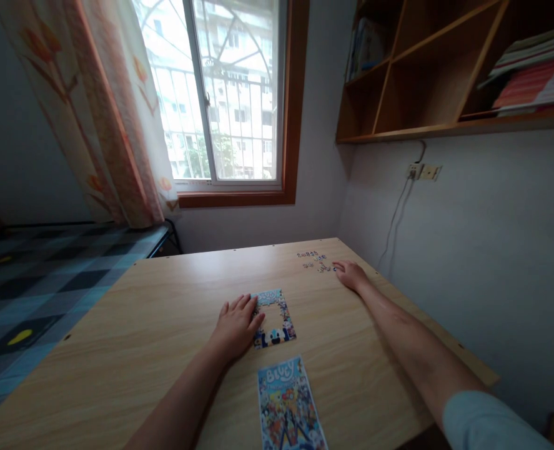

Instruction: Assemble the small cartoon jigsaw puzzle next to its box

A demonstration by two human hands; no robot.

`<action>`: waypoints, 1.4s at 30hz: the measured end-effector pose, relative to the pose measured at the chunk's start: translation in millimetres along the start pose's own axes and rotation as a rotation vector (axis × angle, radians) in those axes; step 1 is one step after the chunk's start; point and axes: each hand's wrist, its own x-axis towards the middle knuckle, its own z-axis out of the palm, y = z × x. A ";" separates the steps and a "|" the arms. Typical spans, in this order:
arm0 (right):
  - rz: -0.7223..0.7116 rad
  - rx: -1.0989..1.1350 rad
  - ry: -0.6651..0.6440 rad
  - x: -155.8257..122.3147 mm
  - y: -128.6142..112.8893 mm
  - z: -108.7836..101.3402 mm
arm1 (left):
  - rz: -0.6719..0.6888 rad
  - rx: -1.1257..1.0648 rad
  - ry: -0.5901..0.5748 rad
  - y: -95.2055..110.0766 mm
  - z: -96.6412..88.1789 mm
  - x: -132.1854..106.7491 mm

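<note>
My left hand (239, 325) lies palm down with its fingers spread, over the left edge of a partly assembled jigsaw puzzle (288, 325). The puzzle's border is joined, and bare tabletop shows through its middle. At the far right of the table, my right hand (350, 276) reaches out, its fingertips on a small dark blue puzzle piece (335, 269). Several loose puzzle pieces (308, 254) lie scattered just left of that hand. Nearer to me, a colourful reference picture marked "Bluey" (290, 406) lies flat below the puzzle.
The wooden table (173, 306) reaches toward a window (230, 94) and the right wall. A bed with a checked cover (70, 269) stands on the left beside a curtain (117, 125). Wall shelves (426, 81) hang at upper right, above a socket with a cord (415, 170).
</note>
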 end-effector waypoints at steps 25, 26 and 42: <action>0.042 -0.056 0.006 -2.0 5.8 0.4 | 0.018 -0.026 0.011 1.2 4.0 -1.6; 0.036 -0.055 0.009 -2.3 5.3 -0.2 | 0.018 -0.026 0.011 1.2 3.9 -1.7; -0.078 -0.030 0.142 -19.2 -13.2 -10.4 | 0.026 -0.021 0.029 0.5 4.7 -1.6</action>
